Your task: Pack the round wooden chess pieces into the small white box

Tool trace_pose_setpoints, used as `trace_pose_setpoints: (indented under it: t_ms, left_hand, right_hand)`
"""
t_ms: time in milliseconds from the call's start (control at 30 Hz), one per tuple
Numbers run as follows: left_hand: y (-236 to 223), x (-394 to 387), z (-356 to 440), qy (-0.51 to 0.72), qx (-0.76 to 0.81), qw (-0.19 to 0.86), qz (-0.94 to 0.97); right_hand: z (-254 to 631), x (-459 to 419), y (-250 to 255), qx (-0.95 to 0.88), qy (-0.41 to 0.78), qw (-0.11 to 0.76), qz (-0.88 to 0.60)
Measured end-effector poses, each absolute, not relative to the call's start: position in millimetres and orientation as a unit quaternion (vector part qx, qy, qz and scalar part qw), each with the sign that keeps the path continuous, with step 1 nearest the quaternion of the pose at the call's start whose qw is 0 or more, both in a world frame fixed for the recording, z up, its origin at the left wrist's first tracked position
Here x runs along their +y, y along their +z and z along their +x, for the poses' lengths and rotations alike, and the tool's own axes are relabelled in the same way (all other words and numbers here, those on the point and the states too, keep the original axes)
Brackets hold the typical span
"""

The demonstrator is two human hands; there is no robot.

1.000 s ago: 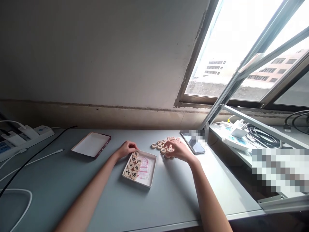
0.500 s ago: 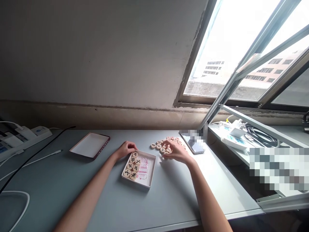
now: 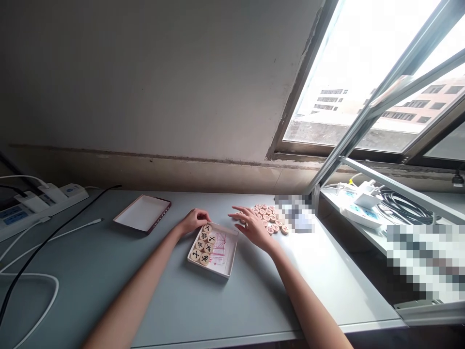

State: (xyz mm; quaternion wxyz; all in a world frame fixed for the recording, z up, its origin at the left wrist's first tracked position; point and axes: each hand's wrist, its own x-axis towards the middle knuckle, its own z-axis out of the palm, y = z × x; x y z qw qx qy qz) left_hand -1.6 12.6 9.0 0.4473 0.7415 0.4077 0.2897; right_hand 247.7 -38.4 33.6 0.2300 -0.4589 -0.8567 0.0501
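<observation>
A shallow white box point(image 3: 228, 259) lies on the grey table point(image 3: 181, 300), with several round wooden chess pieces point(image 3: 204, 244) packed along its left side and a folded sheet with red lines beside them. My left hand point(image 3: 194, 221) rests with curled fingers on the box's far left corner, touching the topmost piece. My right hand point(image 3: 253, 224) hovers with fingers spread just right of the box, over the near edge of a loose pile of wooden pieces point(image 3: 271, 216). Nothing shows in its fingers.
The box's lid point(image 3: 142, 214) lies upturned at the left. Power strips point(image 3: 43, 201) and cables point(image 3: 32, 276) crowd the left end. A blurred-out phone point(image 3: 296, 213) sits beyond the pile. An open window frame point(image 3: 366, 126) and a shelf with another power strip point(image 3: 358, 211) stand at right.
My right hand has lifted off the pile and shifted left toward the box, its fingers spreading. The left hand has stayed on the box corner. The camera has swung slightly.
</observation>
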Motion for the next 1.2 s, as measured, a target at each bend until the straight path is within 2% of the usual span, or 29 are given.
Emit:
trace_pose_setpoints:
  t_ms: [100,300,567,833,933,1067,1200]
  left_hand:
    - [8,14,-1,0.285,0.403,0.444,0.748]
    - [7,15,-2,0.285,0.396,0.425,0.762]
    - [7,14,-2,0.287,0.399,0.448,0.747]
    - [9,12,-1,0.279,0.422,0.428,0.749]
    - [8,12,-1,0.285,0.42,0.441,0.741]
    - [7,13,0,0.289,0.411,0.446,0.741]
    - [10,13,1,0.291,0.417,0.436,0.743]
  right_hand:
    - [228,-49,42,-0.879,0.118,0.232,-0.399]
    - [193,-64,41,-0.906,0.076,0.151,-0.387]
    - [230,-51,48,-0.849,0.052,0.218,-0.479]
    - [256,-40,36,-0.825,0.009,0.196,-0.53]
    - [244,-51,46,-0.848,0.064,0.215,-0.48]
    - [217,-69,54,-0.897,0.124,0.166,-0.391]
    - [200,-78,51,-0.909,0.143,0.136,-0.367]
